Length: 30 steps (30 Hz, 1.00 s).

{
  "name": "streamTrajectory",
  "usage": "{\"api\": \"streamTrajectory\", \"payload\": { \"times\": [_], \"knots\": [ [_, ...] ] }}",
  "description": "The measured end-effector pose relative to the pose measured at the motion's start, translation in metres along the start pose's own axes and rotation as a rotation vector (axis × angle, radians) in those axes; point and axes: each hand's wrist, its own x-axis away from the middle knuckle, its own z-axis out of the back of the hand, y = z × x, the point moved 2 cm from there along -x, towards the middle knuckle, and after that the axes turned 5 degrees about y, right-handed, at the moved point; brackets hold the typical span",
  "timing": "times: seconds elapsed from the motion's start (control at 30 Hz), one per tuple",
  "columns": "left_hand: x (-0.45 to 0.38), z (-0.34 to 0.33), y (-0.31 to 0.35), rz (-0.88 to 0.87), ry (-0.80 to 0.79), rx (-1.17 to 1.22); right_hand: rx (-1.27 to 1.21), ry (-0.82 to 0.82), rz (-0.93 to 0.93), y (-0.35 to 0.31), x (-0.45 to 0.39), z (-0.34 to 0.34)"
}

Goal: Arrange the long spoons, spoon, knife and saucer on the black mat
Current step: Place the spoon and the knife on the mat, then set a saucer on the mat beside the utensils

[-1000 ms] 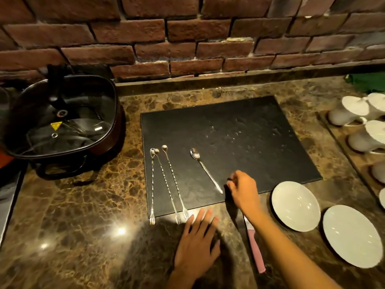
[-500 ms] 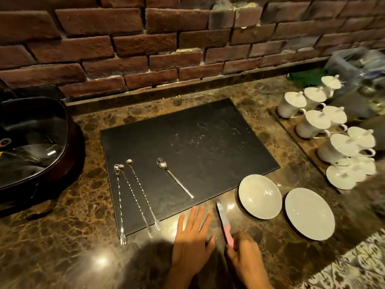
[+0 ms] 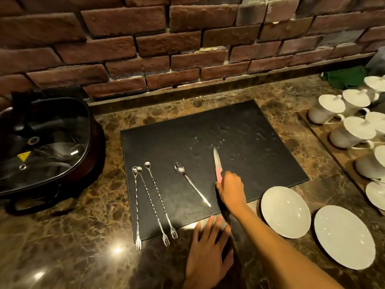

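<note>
Brown marble table [image 3: 68, 243] carries the black mat [image 3: 208, 163], its far right half bare. Near its front edge my right hand [image 3: 232, 189] pinches the pink-handled knife [image 3: 217, 163] beside the spoon [image 3: 190, 185]; my left hand [image 3: 208, 255] lies flat, empty.

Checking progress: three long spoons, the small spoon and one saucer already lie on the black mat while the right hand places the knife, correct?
Not quite. In the head view both saucers sit on the counter, off the black mat; the rest holds.

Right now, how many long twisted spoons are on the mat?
3, side by side at the black mat's left edge: left, middle, right, fork ends overhanging the near edge.
</note>
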Motion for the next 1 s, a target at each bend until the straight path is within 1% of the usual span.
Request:
{"api": "streamTrajectory", "payload": {
  "times": [0.13,0.23,0.3,0.4,0.47,0.5,0.57,0.63,0.67,0.7,0.77,0.8,0.87,0.9,0.97,1.0],
  "knots": [
    [0.001,0.0,0.001,0.011,0.025,-0.008,-0.009,-0.023,-0.015,0.005,0.0,0.003],
    [0.001,0.001,0.0,0.02,0.017,-0.016,-0.113,-0.029,-0.014,0.022,0.012,0.019],
    [0.003,-0.002,0.001,0.039,0.014,-0.013,-0.208,-0.038,-0.026,0.048,0.028,0.035],
    [0.002,-0.001,0.003,0.086,0.04,0.036,-0.365,-0.051,-0.139,0.109,0.055,0.07],
    [0.0,0.0,0.011,0.12,0.046,0.006,-0.396,-0.031,-0.179,0.158,0.066,0.104],
    [-0.002,0.001,0.019,0.149,0.072,-0.027,-0.398,0.006,-0.206,0.186,0.066,0.122],
    [-0.006,0.004,0.04,0.262,0.175,-0.072,-0.351,0.113,-0.263,0.24,0.063,0.155],
    [-0.016,0.004,0.078,0.371,0.285,-0.036,-0.259,0.18,-0.31,0.291,0.059,0.181],
    [-0.021,0.001,0.102,0.4,0.336,0.002,-0.209,0.187,-0.329,0.313,0.056,0.189],
    [-0.028,-0.004,0.125,0.433,0.345,0.093,-0.168,0.18,-0.331,0.331,0.053,0.193],
    [-0.047,-0.01,0.179,0.555,0.201,0.392,-0.149,0.15,-0.309,0.358,0.05,0.196],
    [-0.057,-0.012,0.203,0.648,0.099,0.502,-0.161,0.13,-0.302,0.365,0.049,0.196],
    [-0.076,-0.014,0.241,0.787,-0.02,0.669,-0.216,0.096,-0.301,0.373,0.048,0.195],
    [-0.084,-0.016,0.258,0.829,-0.055,0.781,-0.243,0.075,-0.309,0.377,0.048,0.194],
    [-0.098,-0.018,0.285,0.91,-0.065,1.024,-0.275,0.029,-0.318,0.384,0.049,0.193],
    [-0.102,-0.019,0.292,0.947,-0.053,1.087,-0.281,0.011,-0.305,0.386,0.049,0.192]
  ]
}}
